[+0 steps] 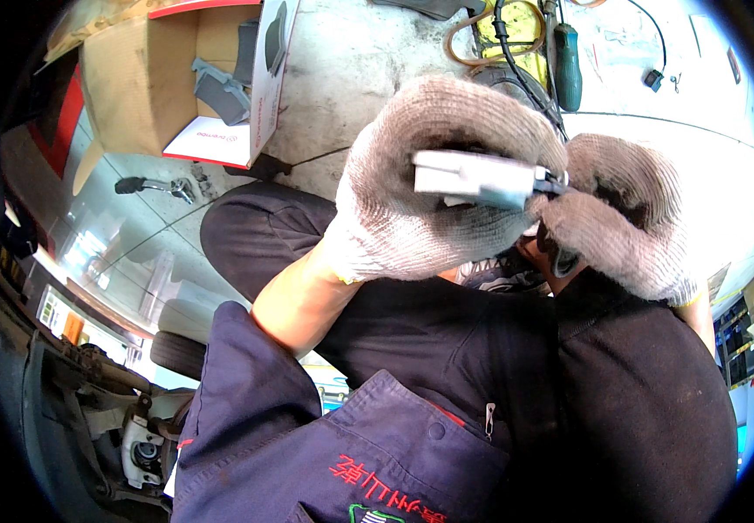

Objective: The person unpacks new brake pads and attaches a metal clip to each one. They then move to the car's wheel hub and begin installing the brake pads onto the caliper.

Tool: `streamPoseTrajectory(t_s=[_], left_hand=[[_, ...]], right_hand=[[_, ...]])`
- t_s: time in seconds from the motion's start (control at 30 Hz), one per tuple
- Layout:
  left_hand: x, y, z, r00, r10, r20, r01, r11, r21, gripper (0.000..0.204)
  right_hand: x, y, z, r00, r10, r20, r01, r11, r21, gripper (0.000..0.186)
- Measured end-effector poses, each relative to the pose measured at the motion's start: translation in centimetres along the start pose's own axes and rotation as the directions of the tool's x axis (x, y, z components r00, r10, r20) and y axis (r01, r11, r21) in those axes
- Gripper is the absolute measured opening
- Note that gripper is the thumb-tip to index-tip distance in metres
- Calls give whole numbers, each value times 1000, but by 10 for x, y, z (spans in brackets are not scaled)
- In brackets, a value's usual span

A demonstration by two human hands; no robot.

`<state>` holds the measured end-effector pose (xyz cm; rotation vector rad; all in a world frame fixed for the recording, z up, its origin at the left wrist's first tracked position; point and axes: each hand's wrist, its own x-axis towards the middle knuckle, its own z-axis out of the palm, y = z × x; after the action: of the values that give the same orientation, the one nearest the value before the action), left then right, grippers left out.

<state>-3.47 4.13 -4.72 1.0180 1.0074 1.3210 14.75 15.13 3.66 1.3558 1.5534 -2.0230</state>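
My left hand (pixel 442 240), in a soiled knitted glove, is closed around a brake pad (pixel 473 177) seen nearly edge-on. Its pale thick edge faces up out of the curled fingers. At the pad's right end sits a small dark metal piece (pixel 550 183). Fingers of my gloved right hand (pixel 612 237) are pinched at that end, touching the piece; whether it is part of the pad I cannot tell. Both hands are raised above my bent legs.
An open cardboard box (pixel 124 87) at the upper left holds several brake pads (pixel 222 94). A ratchet wrench (pixel 157 186) lies on the tiles at left. A green-handled screwdriver (pixel 569 70) and cables lie beyond my hands. Vehicle parts (pixel 142 453) show at lower left.
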Motion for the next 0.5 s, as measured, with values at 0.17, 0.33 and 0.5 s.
streamPoseTrajectory(t_s=[0.17, 0.33, 0.5], left_hand=[[8, 14, 4, 862, -461, -211, 475, 880, 16, 57], [7, 1, 7, 790, -591, -164, 587, 806, -81, 53], [5, -5, 10, 656, -749, -89, 667, 631, -396, 48]], right_hand=[[8, 24, 5, 989, -74, -131, 91, 987, 129, 66], [9, 9, 3, 933, -298, -203, 288, 954, -80, 72], [22, 27, 3, 869, -486, -90, 367, 758, -539, 41]])
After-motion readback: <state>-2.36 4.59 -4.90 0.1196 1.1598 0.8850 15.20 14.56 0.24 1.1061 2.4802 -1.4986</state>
